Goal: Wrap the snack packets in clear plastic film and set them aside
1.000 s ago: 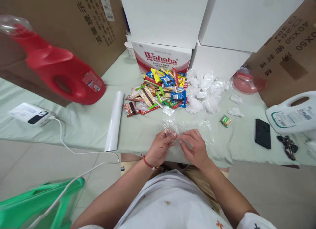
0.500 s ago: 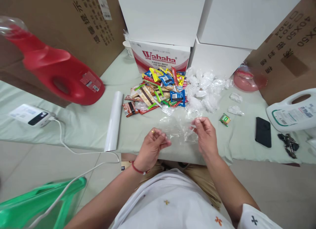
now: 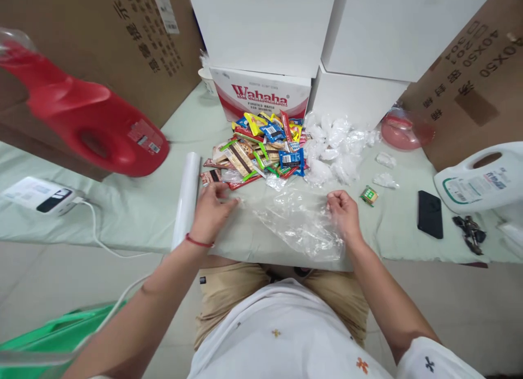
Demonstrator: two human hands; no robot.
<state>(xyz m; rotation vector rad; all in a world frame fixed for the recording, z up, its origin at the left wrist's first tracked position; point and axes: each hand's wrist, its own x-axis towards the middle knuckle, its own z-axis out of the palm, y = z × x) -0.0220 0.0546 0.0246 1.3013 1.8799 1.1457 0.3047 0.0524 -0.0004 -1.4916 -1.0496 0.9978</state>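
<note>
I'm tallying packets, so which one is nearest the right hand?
The green packet, beside the right hand; it lies alone, while the other packets are heaped together.

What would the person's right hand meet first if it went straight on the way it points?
The right hand would probably meet the near edge of the heap of crumpled clear plastic ahead of it; its height above the tablecloth is unclear, so it might pass over.

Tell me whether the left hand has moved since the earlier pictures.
Yes: the left hand has moved to the person's left, close beside the white roll on the table.
</note>
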